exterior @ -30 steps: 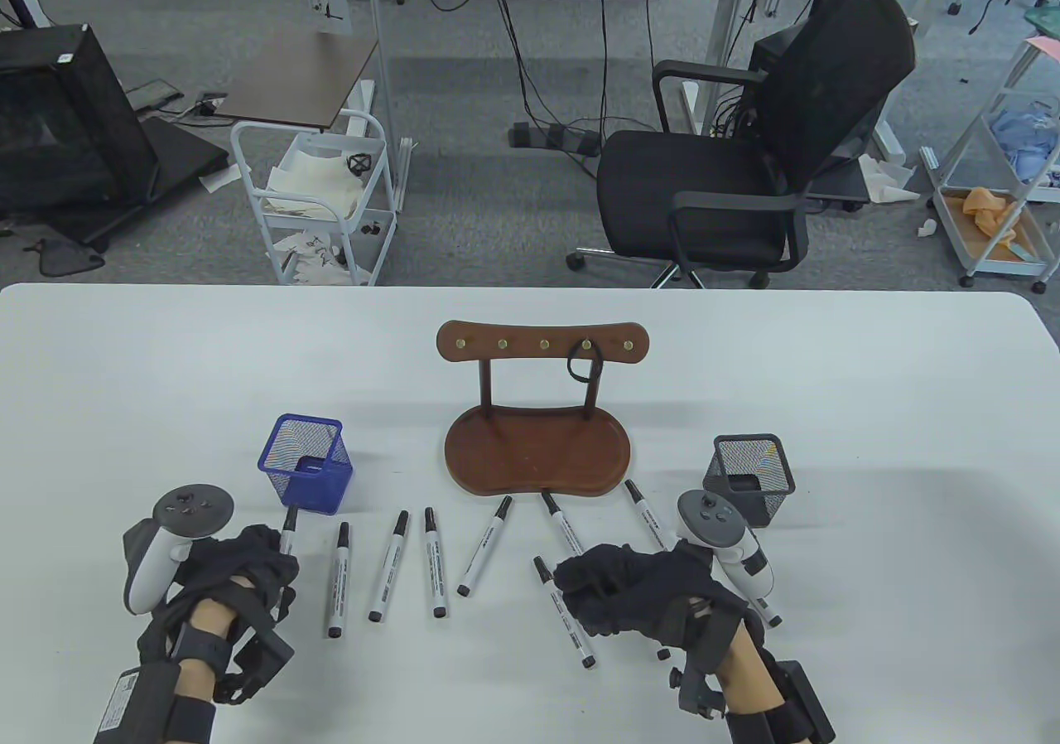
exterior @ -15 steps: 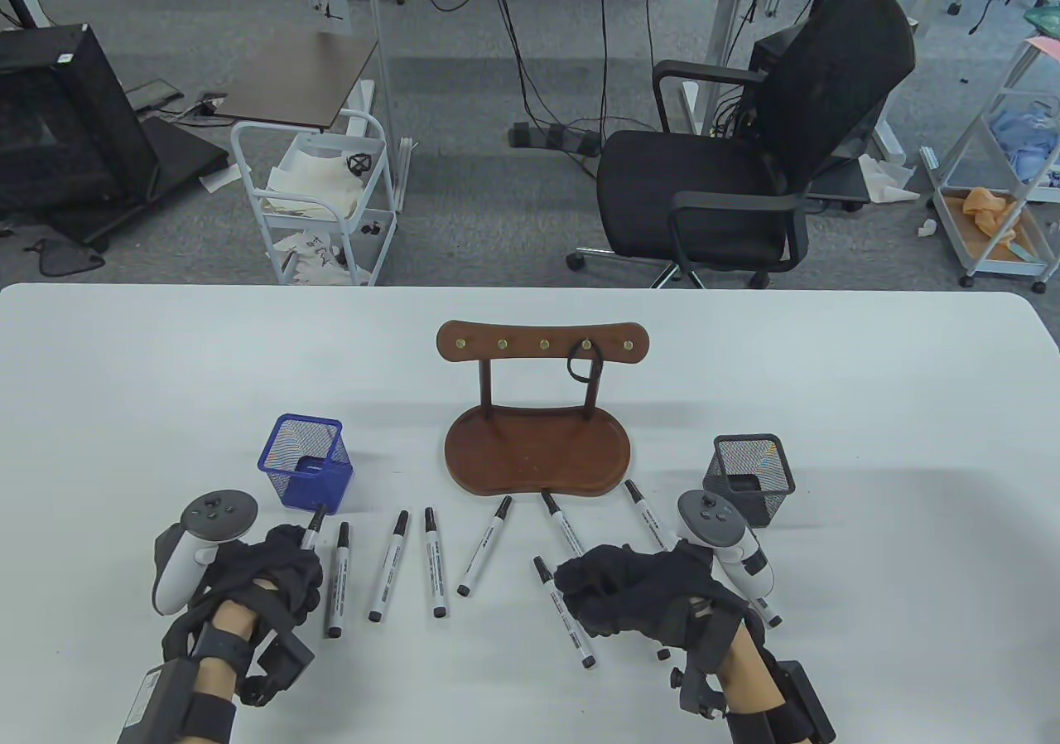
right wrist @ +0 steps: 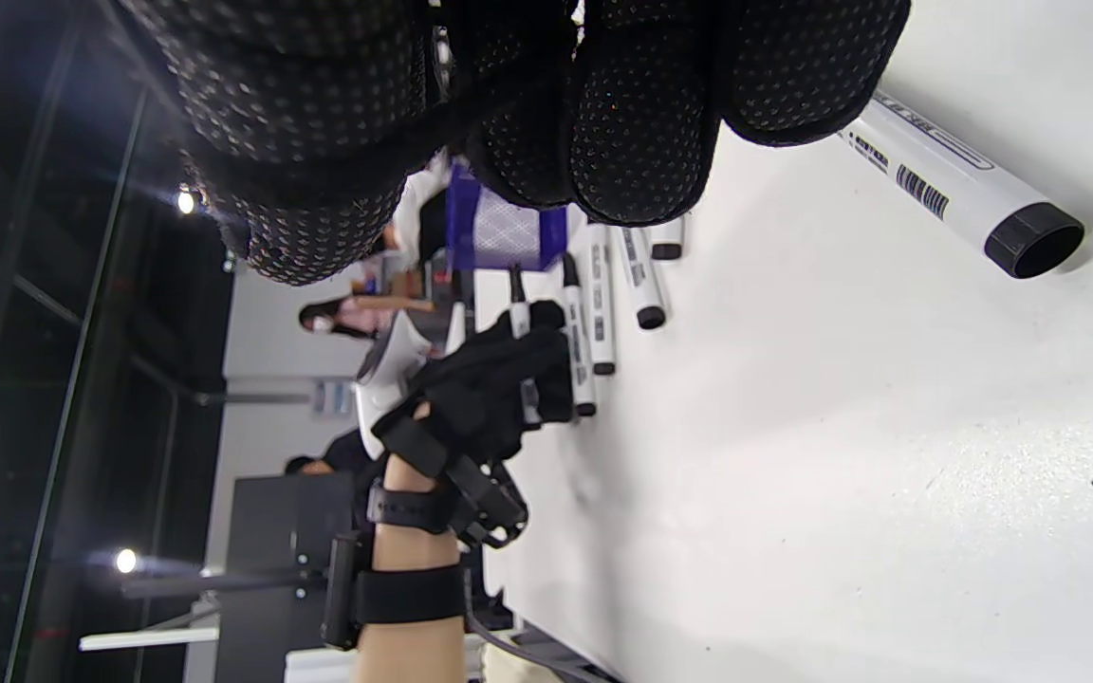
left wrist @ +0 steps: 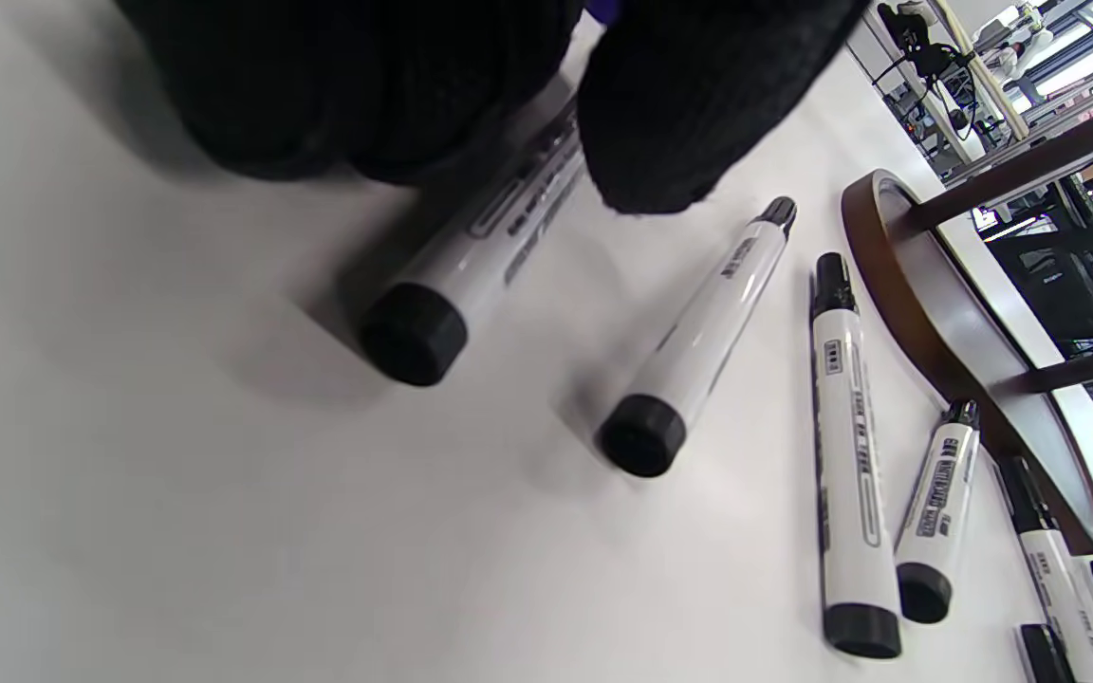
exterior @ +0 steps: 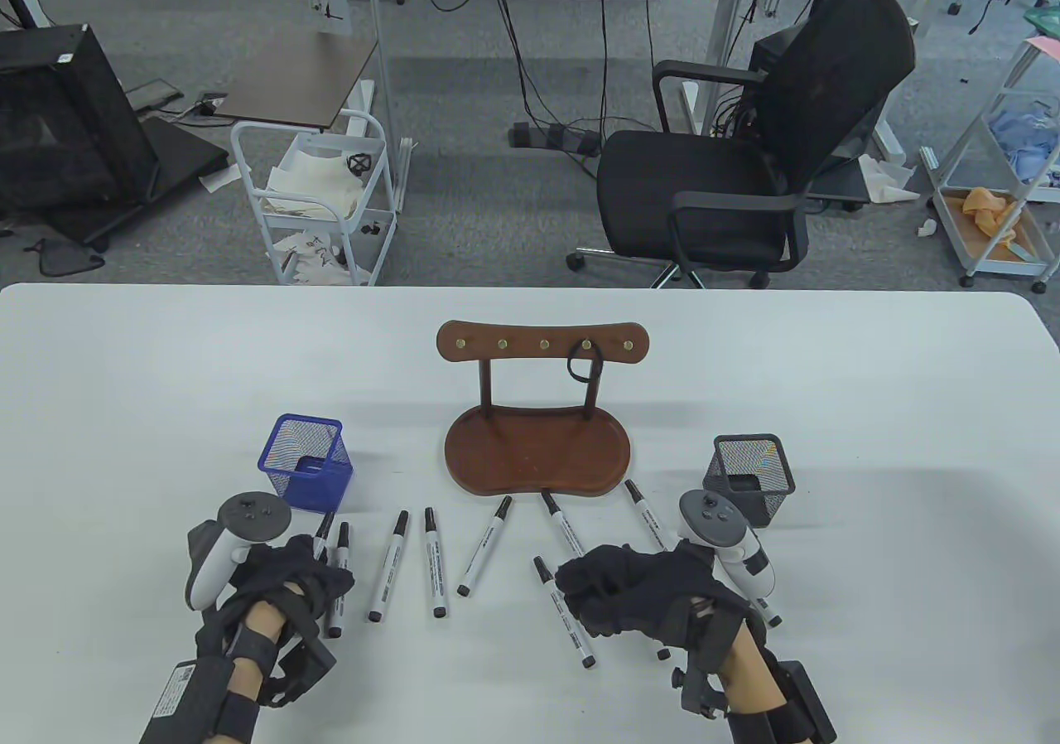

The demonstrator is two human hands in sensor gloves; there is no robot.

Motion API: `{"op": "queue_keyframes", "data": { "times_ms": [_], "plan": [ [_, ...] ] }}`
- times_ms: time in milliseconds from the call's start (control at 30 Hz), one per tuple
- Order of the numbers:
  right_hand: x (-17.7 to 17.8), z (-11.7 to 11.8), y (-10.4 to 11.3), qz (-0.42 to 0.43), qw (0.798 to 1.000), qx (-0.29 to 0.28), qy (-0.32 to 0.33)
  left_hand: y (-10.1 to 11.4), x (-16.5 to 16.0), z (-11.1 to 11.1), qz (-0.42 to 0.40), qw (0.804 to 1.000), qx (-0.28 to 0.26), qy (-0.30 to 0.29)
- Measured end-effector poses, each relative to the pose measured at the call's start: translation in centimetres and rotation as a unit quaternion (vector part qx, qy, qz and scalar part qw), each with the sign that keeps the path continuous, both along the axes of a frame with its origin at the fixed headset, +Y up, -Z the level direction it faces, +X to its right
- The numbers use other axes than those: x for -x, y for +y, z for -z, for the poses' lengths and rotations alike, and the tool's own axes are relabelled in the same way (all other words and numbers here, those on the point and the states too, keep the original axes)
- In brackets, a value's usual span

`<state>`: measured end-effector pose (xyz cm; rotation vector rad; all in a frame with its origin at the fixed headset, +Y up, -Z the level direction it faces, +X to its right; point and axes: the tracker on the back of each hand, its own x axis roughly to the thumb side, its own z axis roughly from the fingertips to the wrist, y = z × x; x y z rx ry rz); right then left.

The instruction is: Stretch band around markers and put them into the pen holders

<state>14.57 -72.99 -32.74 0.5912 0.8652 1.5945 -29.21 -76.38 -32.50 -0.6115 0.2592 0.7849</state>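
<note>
The left hand (exterior: 286, 574) curls around one marker (exterior: 321, 533) just beside another lying on the table (exterior: 124, 379), near the blue pen holder (exterior: 306, 462). The right hand (exterior: 638, 591) rests curled over loose markers (exterior: 563, 611); its grip cannot be told. The band (exterior: 582, 367) hangs on the wooden rack (exterior: 542, 342)

White table (exterior: 166, 379): markers (exterior: 435, 562), blue holder (exterior: 306, 462), black holder (exterior: 749, 466), wooden rack (exterior: 537, 446).

The left hand (exterior: 286, 578) covers most of two markers (exterior: 331, 541), so its grip cannot be made out. The right hand (exterior: 638, 591) hides part of a marker (exterior: 563, 611) and whatever lies under its palm; both forearms are cut off by the bottom edge
</note>
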Motion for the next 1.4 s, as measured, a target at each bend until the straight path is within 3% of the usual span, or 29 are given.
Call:
{"op": "queue_keyframes", "data": {
  "times_ms": [800,1033,1400],
  "plan": [
    [0.0,0.0,-0.1,-0.003,1.000,0.005,0.000,0.2,-2.2,0.3,0.129,0.991,-0.007,-0.014],
    [0.0,0.0,-0.1,-0.003,1.000,0.006,0.000,0.0,-2.2,0.3,0.130,0.991,-0.020,-0.021],
    [-0.1,0.1,-0.1,-0.001,1.000,0.009,0.001,0.7,-1.4,0.3,0.047,0.998,-0.007,-0.041]
  ]
}}
